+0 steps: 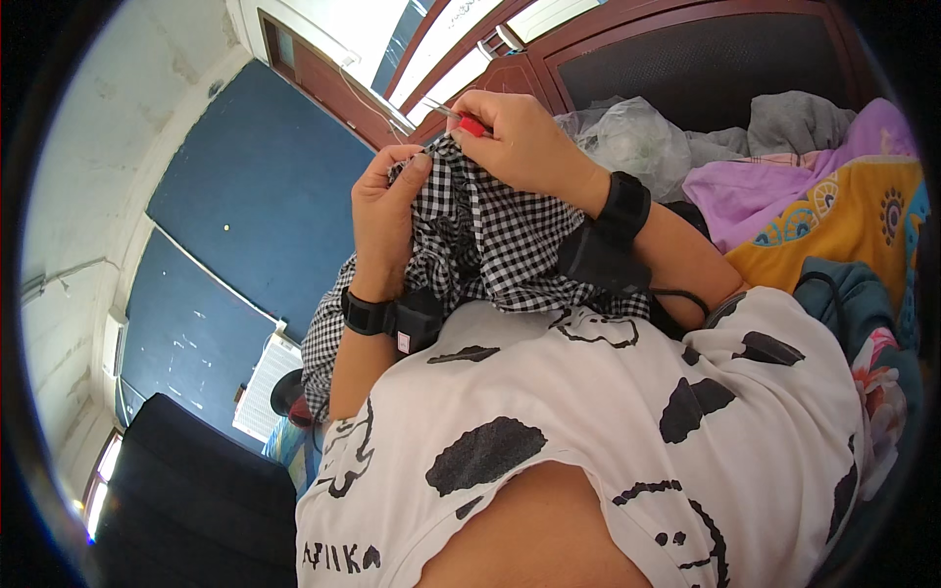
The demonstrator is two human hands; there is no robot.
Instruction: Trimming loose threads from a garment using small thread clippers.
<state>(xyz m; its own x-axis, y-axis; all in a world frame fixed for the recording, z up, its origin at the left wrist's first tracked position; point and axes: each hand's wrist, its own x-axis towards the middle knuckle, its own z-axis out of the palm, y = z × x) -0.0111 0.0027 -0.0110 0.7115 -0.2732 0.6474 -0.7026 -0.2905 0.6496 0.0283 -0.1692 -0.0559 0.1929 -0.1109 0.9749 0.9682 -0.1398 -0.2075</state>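
A black-and-white gingham cloth (514, 242) is bunched up in front of my chest and spreads down past my left forearm. My left hand (390, 213) pinches its upper edge between thumb and fingers. Close by on the right, my right hand (514, 140) holds a small tool with a red handle (472, 125); its thin metal end points up and to the left, and its exact kind cannot be told. The fingers of that hand also touch the cloth's top edge. Black straps with dark boxes sit on both wrists.
A clear plastic bag (636, 140), a grey cloth (798, 121), a purple cloth (757, 191) and a yellow patterned cloth (845, 213) lie to the right. Behind them stands a dark red wooden frame (548, 73). A black chair back or similar dark panel (198, 500) is at lower left.
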